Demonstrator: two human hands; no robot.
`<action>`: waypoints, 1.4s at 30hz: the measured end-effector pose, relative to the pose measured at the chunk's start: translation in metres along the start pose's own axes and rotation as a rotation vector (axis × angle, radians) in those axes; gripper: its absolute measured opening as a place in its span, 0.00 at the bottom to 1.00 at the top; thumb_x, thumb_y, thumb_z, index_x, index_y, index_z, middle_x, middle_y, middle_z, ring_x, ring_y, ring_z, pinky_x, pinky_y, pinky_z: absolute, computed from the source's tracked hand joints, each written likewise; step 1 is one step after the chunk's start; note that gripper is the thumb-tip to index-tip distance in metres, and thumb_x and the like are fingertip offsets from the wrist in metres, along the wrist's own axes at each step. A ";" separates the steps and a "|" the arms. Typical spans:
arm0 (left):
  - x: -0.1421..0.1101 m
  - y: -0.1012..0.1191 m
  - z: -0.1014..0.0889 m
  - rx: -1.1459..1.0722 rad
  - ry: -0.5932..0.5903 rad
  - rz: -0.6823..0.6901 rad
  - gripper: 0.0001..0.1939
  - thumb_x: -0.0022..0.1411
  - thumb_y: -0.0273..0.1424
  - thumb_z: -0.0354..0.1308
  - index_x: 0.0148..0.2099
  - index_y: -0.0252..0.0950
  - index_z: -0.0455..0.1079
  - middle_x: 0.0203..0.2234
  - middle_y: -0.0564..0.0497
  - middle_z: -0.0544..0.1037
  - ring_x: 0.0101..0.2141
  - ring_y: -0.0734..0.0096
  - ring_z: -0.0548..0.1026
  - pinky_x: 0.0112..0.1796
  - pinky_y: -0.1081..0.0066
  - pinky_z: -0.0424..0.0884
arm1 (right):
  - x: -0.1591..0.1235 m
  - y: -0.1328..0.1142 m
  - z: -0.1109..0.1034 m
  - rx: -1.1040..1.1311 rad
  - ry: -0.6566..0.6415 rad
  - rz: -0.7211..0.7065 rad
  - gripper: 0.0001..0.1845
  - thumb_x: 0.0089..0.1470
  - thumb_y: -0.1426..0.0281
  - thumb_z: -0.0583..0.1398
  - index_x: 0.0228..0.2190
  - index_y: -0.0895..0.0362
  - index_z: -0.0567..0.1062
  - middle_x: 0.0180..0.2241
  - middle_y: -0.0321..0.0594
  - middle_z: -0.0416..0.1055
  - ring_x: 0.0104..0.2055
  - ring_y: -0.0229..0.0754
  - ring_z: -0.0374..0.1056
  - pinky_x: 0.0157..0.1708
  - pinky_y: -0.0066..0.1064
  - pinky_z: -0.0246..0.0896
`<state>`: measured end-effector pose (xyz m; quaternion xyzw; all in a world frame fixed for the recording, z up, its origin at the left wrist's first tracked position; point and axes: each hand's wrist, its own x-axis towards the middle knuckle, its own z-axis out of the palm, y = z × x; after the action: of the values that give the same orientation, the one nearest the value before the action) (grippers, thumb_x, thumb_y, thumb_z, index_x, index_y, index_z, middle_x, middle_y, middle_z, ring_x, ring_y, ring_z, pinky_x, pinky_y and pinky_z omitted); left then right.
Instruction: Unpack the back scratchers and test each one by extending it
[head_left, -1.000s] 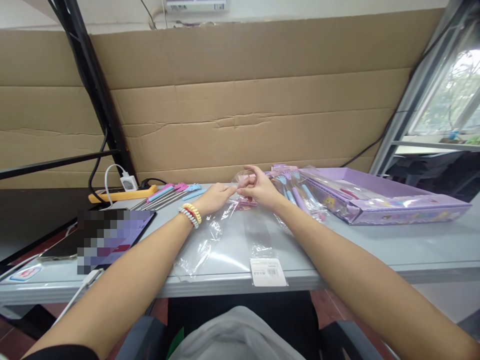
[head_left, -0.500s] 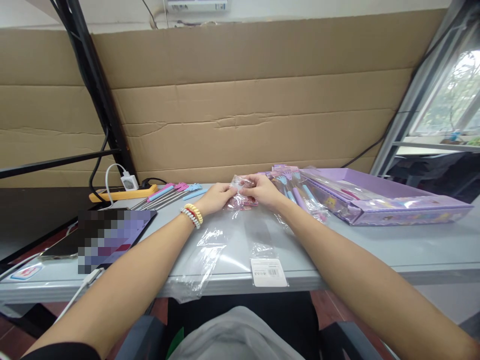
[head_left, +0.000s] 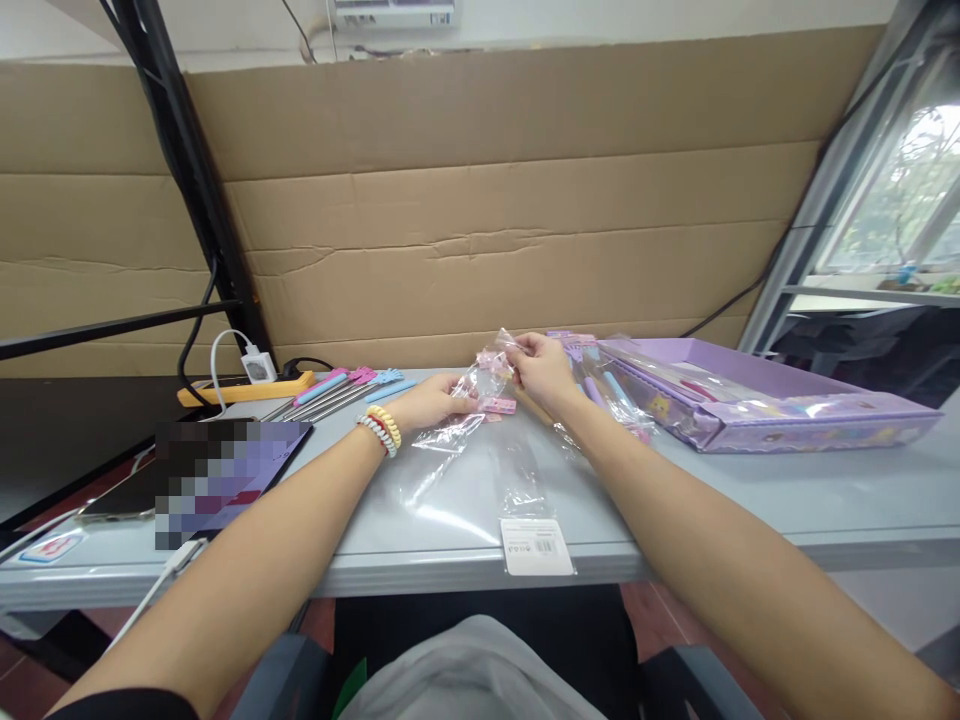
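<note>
Over the middle of the desk, a crinkled clear plastic bag (head_left: 459,425) with a pink printed header stretches between my hands. My left hand (head_left: 429,404) is closed on its lower left part, beside a small pink card piece (head_left: 498,405). Higher up and to the right, my right hand (head_left: 545,372) pinches the bag's top corner. Below them lies a flat clear wrapper with a white barcode label (head_left: 536,546) at the desk's front edge. Bagged back scratchers (head_left: 616,396) with purple and blue handles lie right of my right hand, partly behind it.
Loose back scratchers (head_left: 330,396) with metal rods lie at the back left, near a yellow power strip (head_left: 247,388). A phone-like dark device (head_left: 195,475) rests at the left. The open purple box (head_left: 810,425) stands at the right. Cardboard (head_left: 510,200) lines the back.
My hands have moved apart, the right one up and rightward, the left slightly down and left. The bag, bunched between them before, is now spread out, its trailing end lifted off the front edge.
</note>
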<state>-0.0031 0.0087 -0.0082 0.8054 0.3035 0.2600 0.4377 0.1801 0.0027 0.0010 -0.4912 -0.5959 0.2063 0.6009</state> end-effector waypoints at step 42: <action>-0.007 0.010 0.012 0.480 0.005 0.268 0.21 0.58 0.45 0.50 0.43 0.32 0.67 0.31 0.50 0.71 0.27 0.73 0.65 0.29 0.71 0.62 | -0.012 -0.006 0.006 -0.156 -0.386 -0.025 0.21 0.40 0.57 0.63 0.21 0.56 0.59 0.17 0.30 0.60 0.18 0.31 0.56 0.17 0.24 0.51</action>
<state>0.0030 -0.0077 -0.0066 0.9184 0.2483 0.2380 0.1955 0.1701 -0.0077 -0.0018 -0.4802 -0.7203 0.2422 0.4382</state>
